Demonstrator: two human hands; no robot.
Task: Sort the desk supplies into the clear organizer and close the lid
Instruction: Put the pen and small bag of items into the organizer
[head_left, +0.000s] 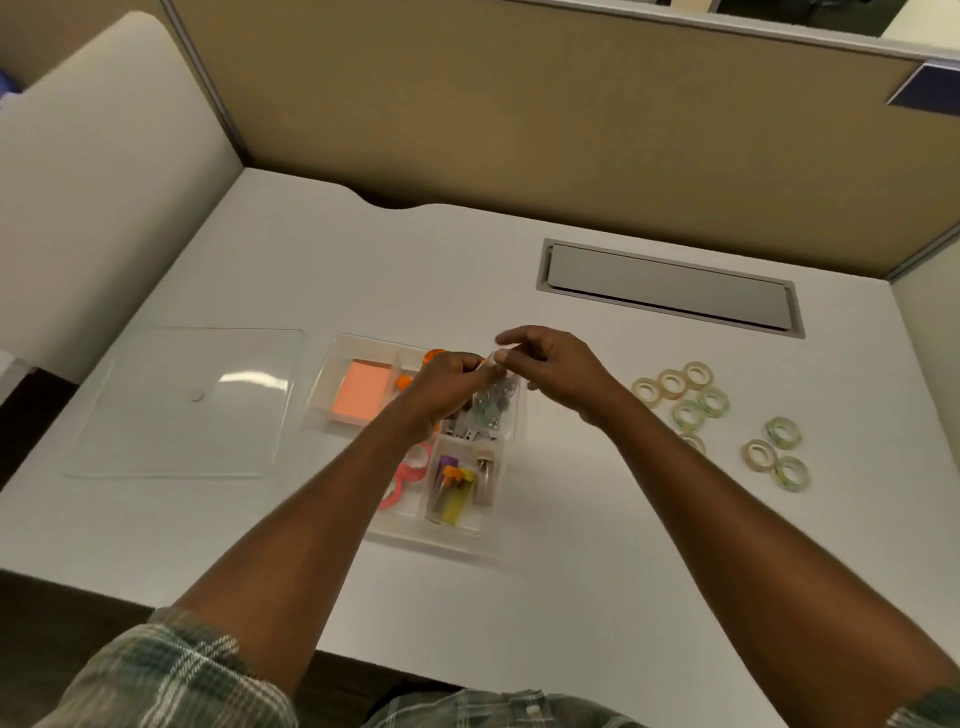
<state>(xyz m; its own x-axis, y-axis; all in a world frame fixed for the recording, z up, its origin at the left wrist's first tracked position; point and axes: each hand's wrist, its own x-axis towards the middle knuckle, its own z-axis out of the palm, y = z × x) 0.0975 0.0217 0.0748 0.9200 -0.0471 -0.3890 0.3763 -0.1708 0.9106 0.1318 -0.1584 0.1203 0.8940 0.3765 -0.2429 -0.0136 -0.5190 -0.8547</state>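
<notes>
Two hands, left hand (447, 384) and right hand (550, 369), meet over the clear organizer's (441, 540) far right. Each grip pinches one small piece (491, 361), too small to name. If fumbled, it could drop into the wrong compartment. Tape rolls (688, 413) wait on the tabletop's (571, 545) right, and the lid (182, 405) lies left.

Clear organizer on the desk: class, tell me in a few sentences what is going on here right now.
A person's left hand and right hand pinch a small item, too blurred to name, above the clear organizer. Orange notes and other supplies already sit in its compartments. The tape rolls lie loose on the desk to its right; the lid lies flat to its left.
</notes>
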